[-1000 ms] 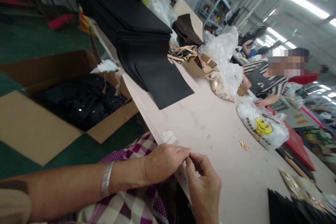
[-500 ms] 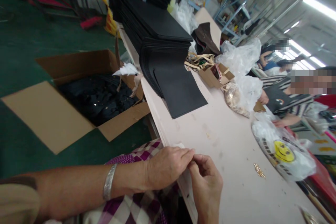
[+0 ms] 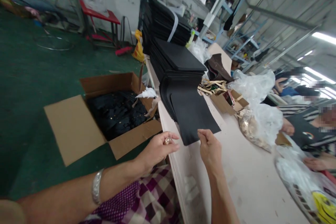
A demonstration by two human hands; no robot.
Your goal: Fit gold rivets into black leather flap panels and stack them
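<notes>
My left hand (image 3: 160, 147) is just off the table's near edge, a ring on one finger. Its thumb and forefinger are apart with nothing between them. My right hand (image 3: 210, 148) is closed in a pinch over the front edge of a black sheet (image 3: 195, 115). Whether the fingertips grip that sheet or some small thing is hidden. The sheet hangs forward from a tall stack of black sheets (image 3: 181, 56) and lies partly on the pale table (image 3: 246, 168).
Left of the table stands an open cardboard box (image 3: 76, 126) with black pieces inside. Along the far side are a small carton (image 3: 223, 103), clear plastic bags (image 3: 267, 119) and a bag with a smiley print (image 3: 324, 204). A co-worker (image 3: 307, 126) sits across.
My hands were together at the table edge; now they are apart and farther forward, the right one at the black sheet. The left fingers have opened. The view has swung left.
</notes>
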